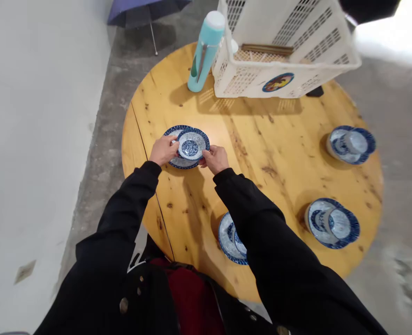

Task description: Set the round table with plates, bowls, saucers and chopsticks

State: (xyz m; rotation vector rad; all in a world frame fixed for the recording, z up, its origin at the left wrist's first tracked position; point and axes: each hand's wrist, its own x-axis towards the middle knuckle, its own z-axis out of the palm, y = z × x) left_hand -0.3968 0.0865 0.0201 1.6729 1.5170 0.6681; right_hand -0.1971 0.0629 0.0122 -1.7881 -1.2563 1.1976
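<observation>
My left hand [164,150] and right hand [215,159] are both gripping the rim of a small blue-and-white dish [192,144], which overlaps a larger matching plate [173,162] on the round wooden surface [261,139]. Other dish stacks [332,223] sit near the edge; white plastic basket [282,79] and teal bottle [206,51] at the far side.
</observation>
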